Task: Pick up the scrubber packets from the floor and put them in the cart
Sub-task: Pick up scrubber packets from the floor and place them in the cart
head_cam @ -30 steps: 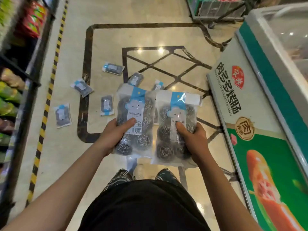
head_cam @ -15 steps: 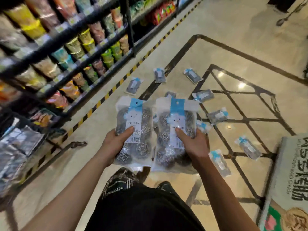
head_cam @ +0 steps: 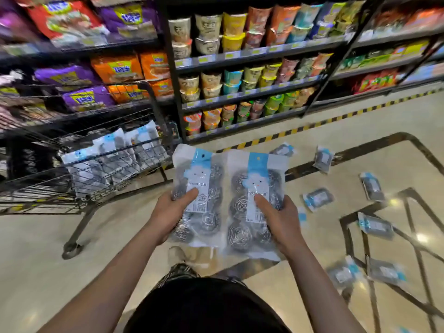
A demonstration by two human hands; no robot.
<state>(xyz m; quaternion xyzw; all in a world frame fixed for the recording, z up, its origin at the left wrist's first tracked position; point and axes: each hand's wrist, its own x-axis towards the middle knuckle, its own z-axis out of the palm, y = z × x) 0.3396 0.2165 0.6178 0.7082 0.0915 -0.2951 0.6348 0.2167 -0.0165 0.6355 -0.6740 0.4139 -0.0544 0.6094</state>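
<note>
Scrubber packets: two held (head_cam: 199, 195), three in cart (head_cam: 113, 155), about nine on floor (head_cam: 318, 198).

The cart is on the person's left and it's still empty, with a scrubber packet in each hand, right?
Not quite. The head view shows the cart already holds several scrubber packets. The rest is right: it stands on the person's left, the left hand holds one packet and the right hand holds another.

We note a glossy beige tile floor (head_cam: 312, 131) with dark inlaid border lines and a yellow-black hazard stripe (head_cam: 336, 116) along the shelf base. Clear scrubber packets with blue headers (head_cam: 318, 197) lie scattered flat on it at right, apart from one another. A black wire cart (head_cam: 79, 169) stands on it at left.
</note>
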